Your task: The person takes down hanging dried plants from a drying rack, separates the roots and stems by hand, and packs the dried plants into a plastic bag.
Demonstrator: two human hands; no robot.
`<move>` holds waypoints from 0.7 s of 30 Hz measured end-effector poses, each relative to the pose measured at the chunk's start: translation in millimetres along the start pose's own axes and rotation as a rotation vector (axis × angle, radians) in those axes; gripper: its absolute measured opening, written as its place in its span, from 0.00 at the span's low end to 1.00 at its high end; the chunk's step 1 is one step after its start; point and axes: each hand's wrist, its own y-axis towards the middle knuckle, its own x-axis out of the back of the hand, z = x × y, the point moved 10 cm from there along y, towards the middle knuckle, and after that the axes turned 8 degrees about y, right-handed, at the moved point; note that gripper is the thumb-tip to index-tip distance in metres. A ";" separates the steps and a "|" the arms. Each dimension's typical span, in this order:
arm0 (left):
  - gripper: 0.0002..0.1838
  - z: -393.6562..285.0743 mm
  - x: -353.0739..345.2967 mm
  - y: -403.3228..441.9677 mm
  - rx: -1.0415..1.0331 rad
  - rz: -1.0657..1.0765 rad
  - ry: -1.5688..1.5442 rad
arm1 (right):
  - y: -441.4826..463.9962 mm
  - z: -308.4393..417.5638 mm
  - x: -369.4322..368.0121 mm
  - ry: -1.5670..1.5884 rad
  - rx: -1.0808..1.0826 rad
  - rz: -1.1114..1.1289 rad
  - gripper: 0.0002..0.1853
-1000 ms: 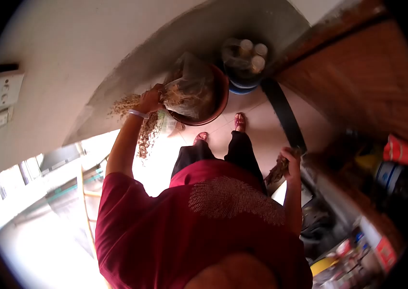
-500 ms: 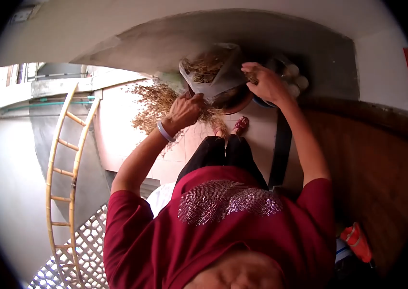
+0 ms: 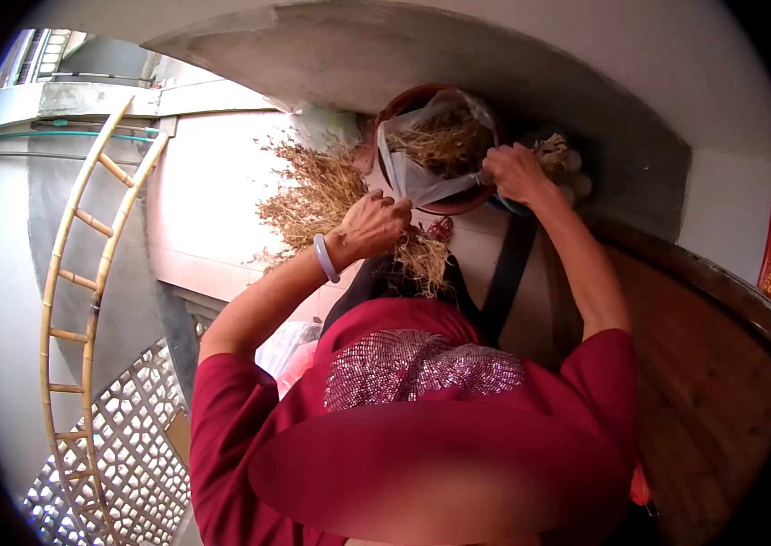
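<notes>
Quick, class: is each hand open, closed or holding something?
Left hand: closed, holding dried stalks.
Right hand: closed, apparently gripping the bag by its rim.

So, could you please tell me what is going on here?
A person's left grip holds a bunch of dried stalks, its fingertips at the near edge of a translucent plastic bag. The right grip appears to pinch the bag's edge on the other side. The bag sits open in a reddish-brown pot with dried plants inside; the bunch is outside it.
</notes>
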 end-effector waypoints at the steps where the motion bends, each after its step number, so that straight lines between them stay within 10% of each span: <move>1: 0.07 3.9 -1.2 2.5 0.001 -0.009 -0.002 | -5.2 5.7 8.7 -0.002 0.013 -0.009 0.09; 5: 0.18 18.9 -14.5 16.9 -0.036 0.027 0.025 | -33.5 2.9 26.8 -0.042 -0.045 0.018 0.11; 13: 0.06 49.2 -52.1 44.7 -0.035 0.344 0.101 | -56.7 -8.1 51.7 0.023 0.027 -0.103 0.09; 16: 0.06 61.8 -19.5 54.1 -0.104 -0.066 0.082 | -47.1 -26.1 66.8 0.003 0.043 -0.187 0.10; 21: 0.11 103.3 66.2 67.2 0.211 -0.036 0.133 | -29.7 -40.5 103.7 0.042 0.089 -0.354 0.12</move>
